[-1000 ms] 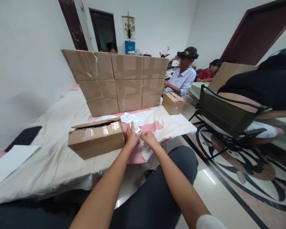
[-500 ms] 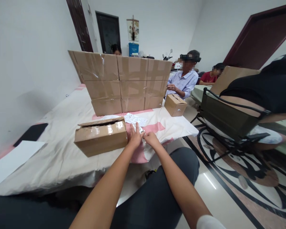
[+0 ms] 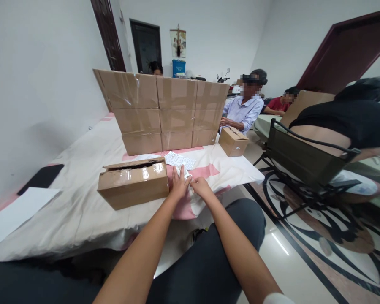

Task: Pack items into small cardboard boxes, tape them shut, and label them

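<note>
On the table's near edge my left hand (image 3: 178,185) rests over a small white object (image 3: 184,172), with fingers stretched along it and thumb towards the right. What the object is cannot be made out. Close against it, my right hand (image 3: 200,186) is closed with its fingers curled; whatever it pinches is hidden. Just beyond lies a sheet printed with small marks (image 3: 180,160), partly behind my left fingers. A taped cardboard box (image 3: 136,185) with its top flap slightly raised stands just left of my left hand.
A wall of taped cardboard boxes (image 3: 177,118) rises across the table. A smaller carton (image 3: 233,141) stands at its right end, near a person in a light shirt (image 3: 245,109). At left lie a white sheet (image 3: 22,211) and a dark flat item (image 3: 42,178). A person occupies a folding chair (image 3: 307,152).
My hands stay almost in place around the small white object, with slight finger movement. The person on the folding chair has leaned forward, and the view has shifted slightly.
</note>
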A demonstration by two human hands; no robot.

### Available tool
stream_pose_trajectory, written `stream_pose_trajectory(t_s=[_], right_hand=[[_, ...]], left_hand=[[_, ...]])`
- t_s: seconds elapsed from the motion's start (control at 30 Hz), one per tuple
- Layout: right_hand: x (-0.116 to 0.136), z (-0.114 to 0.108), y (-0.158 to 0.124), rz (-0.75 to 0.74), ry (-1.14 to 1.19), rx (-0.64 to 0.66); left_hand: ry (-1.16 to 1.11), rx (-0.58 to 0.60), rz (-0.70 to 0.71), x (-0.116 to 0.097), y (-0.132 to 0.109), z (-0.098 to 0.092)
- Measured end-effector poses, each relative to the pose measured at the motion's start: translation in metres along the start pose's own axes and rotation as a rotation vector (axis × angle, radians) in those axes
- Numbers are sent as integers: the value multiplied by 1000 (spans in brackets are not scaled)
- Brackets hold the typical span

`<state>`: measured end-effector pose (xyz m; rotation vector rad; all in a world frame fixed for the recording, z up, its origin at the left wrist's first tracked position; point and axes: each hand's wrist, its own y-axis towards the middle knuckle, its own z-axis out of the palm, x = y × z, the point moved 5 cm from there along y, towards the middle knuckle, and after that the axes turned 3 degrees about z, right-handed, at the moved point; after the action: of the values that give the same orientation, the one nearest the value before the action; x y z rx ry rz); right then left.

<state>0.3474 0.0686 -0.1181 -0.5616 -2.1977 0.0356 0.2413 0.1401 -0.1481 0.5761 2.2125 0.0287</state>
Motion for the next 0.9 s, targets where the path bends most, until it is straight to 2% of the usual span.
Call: stream_pose_trajectory(t_s=[0.57, 0.8, 0.9], right_hand=[[1, -1, 3, -8, -55, -12], [1, 2, -1, 14, -75, 9], [3, 6, -8, 20, -51, 59]], left_hand=[[22, -5, 14, -1, 0, 0], [74, 18, 4, 0, 0, 2], [105, 19, 10, 3, -2, 4]])
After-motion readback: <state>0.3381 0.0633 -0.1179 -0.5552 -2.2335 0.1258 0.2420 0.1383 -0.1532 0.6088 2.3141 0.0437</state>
